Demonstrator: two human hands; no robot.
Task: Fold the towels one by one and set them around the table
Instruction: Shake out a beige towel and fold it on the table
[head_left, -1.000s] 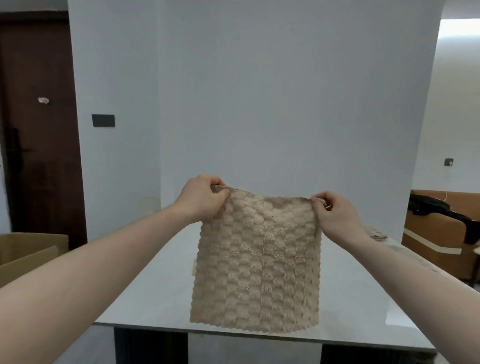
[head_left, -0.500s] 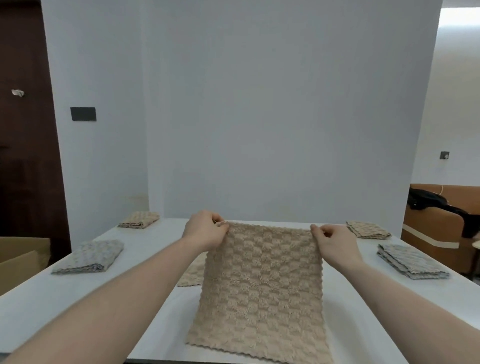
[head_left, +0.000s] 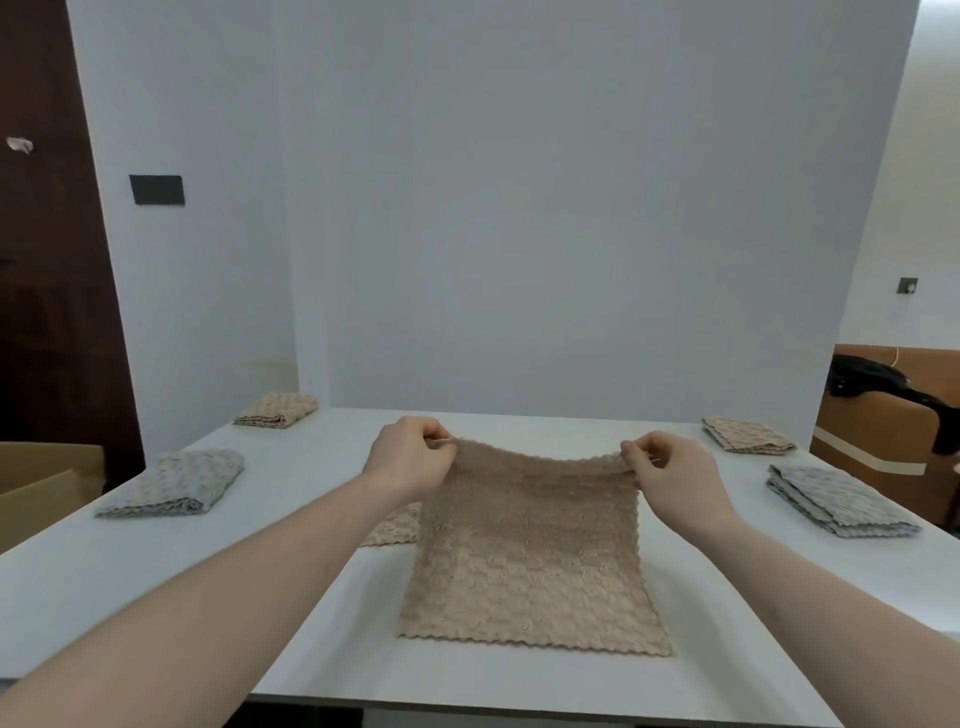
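A beige textured towel (head_left: 530, 551) lies with its near scalloped edge on the white table (head_left: 156, 571) while its far edge is lifted. My left hand (head_left: 410, 457) pinches the far left corner and my right hand (head_left: 670, 467) pinches the far right corner. The far edge sags slightly between the hands. Another beige towel (head_left: 392, 527) peeks out flat on the table behind my left forearm, mostly hidden.
Folded towels sit around the table: a grey one (head_left: 176, 486) at left, a beige one (head_left: 278, 410) far left, a beige one (head_left: 748, 441) far right, a grey one (head_left: 836, 499) at right. A cardboard box (head_left: 41, 488) stands left, a brown sofa (head_left: 893, 436) right.
Both hands have lowered the towel from hanging in the air onto the table, so its lower part now lies flat. The camera has tilted down, bringing the folded towels into view.
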